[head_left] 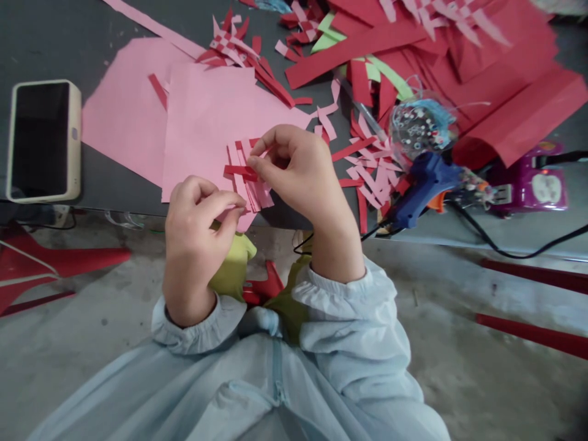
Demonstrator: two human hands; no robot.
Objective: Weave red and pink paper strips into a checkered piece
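A small weave of pink and red paper strips (pixel 245 177) is held up between both hands above the table's near edge. My left hand (pixel 197 233) pinches its lower pink end with thumb and fingers closed. My right hand (pixel 298 171) is closed in a pinch on a red strip (pixel 236 172) that crosses the pink ones. Pale blue sleeves cover both wrists.
Pink paper sheets (pixel 202 116) lie on the dark table (pixel 46 37). A phone (pixel 41 141) lies at the left. Red sheets (pixel 505 67), loose strips, a bag of googly eyes (pixel 420 125), a blue glue gun (pixel 425 184) with cable and a purple device (pixel 533 180) are on the right.
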